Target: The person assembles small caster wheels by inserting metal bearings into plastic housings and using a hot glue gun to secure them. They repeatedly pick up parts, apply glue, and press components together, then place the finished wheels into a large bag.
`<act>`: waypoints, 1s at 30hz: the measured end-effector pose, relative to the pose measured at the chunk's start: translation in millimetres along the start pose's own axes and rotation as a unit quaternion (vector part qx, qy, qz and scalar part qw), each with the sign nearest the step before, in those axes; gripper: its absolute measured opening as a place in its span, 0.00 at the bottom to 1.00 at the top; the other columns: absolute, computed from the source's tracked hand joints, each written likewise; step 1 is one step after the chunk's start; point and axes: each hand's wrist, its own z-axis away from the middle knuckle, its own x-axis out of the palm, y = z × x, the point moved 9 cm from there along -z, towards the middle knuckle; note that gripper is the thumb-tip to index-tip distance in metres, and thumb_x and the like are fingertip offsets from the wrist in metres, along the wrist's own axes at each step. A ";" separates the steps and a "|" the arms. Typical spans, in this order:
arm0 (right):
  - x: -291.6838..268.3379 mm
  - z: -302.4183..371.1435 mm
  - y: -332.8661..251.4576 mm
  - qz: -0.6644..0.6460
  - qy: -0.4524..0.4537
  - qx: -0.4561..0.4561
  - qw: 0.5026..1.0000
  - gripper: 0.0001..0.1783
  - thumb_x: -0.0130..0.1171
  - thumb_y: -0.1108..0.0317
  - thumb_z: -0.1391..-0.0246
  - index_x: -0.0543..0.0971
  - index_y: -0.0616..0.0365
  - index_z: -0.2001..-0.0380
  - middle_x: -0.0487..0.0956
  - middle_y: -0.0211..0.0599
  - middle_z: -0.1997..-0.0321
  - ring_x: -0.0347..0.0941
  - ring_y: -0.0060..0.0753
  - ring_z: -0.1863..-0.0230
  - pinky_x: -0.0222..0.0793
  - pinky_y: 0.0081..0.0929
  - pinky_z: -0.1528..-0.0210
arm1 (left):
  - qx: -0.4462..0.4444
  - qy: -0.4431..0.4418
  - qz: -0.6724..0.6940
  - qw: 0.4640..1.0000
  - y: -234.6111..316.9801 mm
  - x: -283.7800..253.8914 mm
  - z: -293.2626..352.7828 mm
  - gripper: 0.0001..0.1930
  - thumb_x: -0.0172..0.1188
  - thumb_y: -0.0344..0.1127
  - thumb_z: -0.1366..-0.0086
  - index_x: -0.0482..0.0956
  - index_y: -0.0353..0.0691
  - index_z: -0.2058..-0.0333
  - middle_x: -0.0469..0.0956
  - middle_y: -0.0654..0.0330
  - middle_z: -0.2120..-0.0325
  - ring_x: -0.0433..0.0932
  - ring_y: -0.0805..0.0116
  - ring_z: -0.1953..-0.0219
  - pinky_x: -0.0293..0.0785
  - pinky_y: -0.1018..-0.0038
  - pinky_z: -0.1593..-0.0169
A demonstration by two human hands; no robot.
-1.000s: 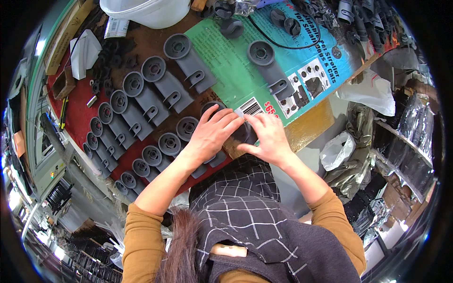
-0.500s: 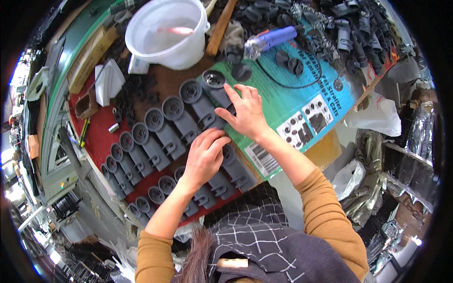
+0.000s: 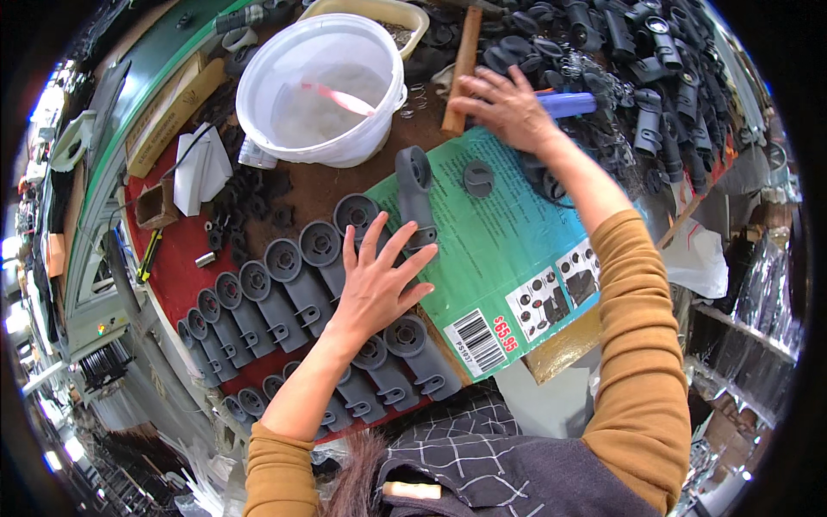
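My left hand (image 3: 379,280) is spread over the row of dark grey plastic fittings (image 3: 297,280), each a tube with a round, cup-like end. Its fingertips meet the lower end of a single grey fitting (image 3: 415,194) that lies on the green and blue printed cardboard (image 3: 465,267). Farther off, my right hand (image 3: 512,112) reaches with its fingers apart over the cardboard's far edge, between a wooden stick (image 3: 463,73) and a purple-blue object (image 3: 567,105). Nothing shows in its grasp, though its palm is hidden. A round dark cap (image 3: 478,178) rests on the cardboard.
Beyond the fittings stands a white bucket (image 3: 323,95) with a pink-and-white tool inside, and a cream tub (image 3: 396,21) behind it. Loose dark parts (image 3: 655,95) are heaped at the far right. At left are a long cardboard box (image 3: 177,116) and a yellow-and-black knife (image 3: 150,256).
My right hand has left the single fitting and moved far toward the heap. That fitting is now turned more onto its side. My left hand has spread its fingers.
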 end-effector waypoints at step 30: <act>-51.9 68.7 -167.3 -0.310 0.134 0.223 0.914 0.24 0.58 0.67 0.45 0.75 0.57 0.43 0.75 0.48 0.44 0.67 0.46 0.40 0.62 0.37 0.37 | -0.152 0.195 0.063 0.967 39.1 -31.4 208.4 0.23 0.67 0.47 0.47 0.78 0.52 0.52 0.71 0.64 0.46 0.64 0.64 0.38 0.47 0.54 0.33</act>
